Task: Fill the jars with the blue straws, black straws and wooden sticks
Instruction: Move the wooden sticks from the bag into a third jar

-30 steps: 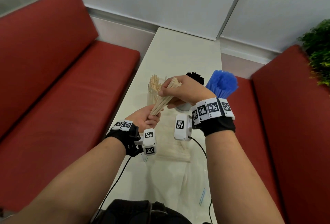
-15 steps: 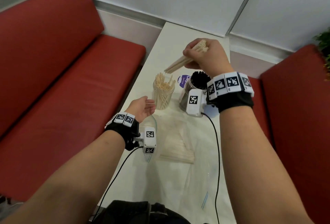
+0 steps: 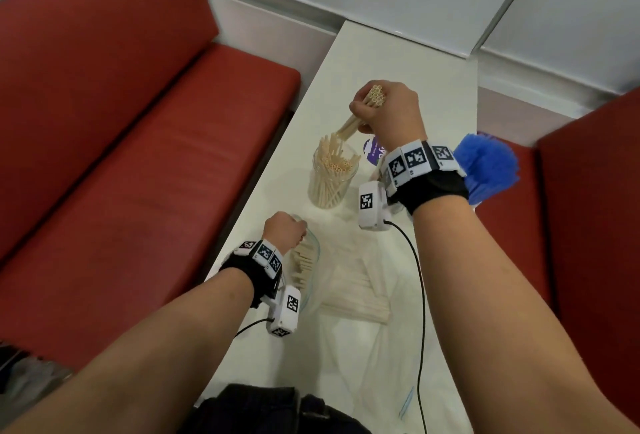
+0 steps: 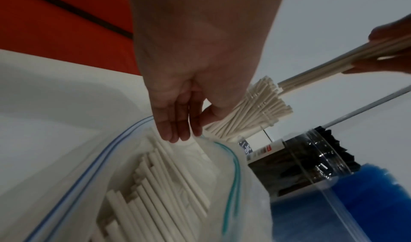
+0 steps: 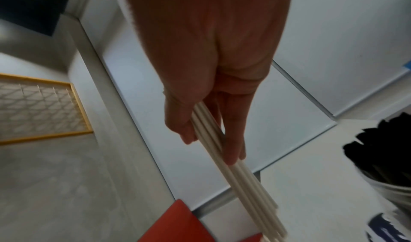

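My right hand [image 3: 384, 111] grips a bundle of pale wooden sticks [image 3: 349, 127] that slants down, its lower ends just inside the clear stick jar [image 3: 330, 177], which holds many sticks. In the right wrist view the fingers [image 5: 233, 150] curl round the bundle [image 5: 246, 184]. My left hand [image 3: 285, 231] is at the mouth of a zip bag [image 3: 308, 281] with more sticks [image 4: 155, 184] inside, and its fingertips [image 4: 177, 133] pinch the bag's rim. The black straws' jar [image 4: 311, 161] stands behind my right wrist. Blue straws [image 3: 488, 167] stand at the right.
The narrow white table [image 3: 388, 63] runs between two red benches [image 3: 138, 156]. More sticks in plastic [image 3: 356, 295] lie near the front. Cables [image 3: 420, 295] trail from the wrist cameras across the table. A purple label [image 3: 372, 151] lies behind the stick jar.
My left hand let go of the bundle and dropped back to the bag's mouth. My right hand lifted the sticks, then brought their tips down into the stick jar.
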A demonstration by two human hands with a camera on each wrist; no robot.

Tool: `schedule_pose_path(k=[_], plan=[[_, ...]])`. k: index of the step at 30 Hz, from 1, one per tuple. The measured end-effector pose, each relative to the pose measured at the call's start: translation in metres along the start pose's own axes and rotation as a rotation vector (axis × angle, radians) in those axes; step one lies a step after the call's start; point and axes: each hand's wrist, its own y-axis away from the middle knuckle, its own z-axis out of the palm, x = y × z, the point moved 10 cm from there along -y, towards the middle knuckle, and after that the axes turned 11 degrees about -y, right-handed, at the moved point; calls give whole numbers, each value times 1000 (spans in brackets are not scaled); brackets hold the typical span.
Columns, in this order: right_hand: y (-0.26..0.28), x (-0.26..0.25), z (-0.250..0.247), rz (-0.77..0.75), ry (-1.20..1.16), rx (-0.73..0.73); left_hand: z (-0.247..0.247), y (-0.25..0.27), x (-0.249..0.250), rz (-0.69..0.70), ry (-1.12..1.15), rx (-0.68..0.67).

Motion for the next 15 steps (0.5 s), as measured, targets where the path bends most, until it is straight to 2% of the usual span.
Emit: schedule_pose_path(k=[7,13,15], plan=[[-1,6,2,62,-59,-17,12,-1,2,53,-286,-63],[-1,19,-18,103,-72,100,35,0,3,237,-484,-124],[-1,21,-18,106,-34,111,50,2,3,312,-688,-175]])
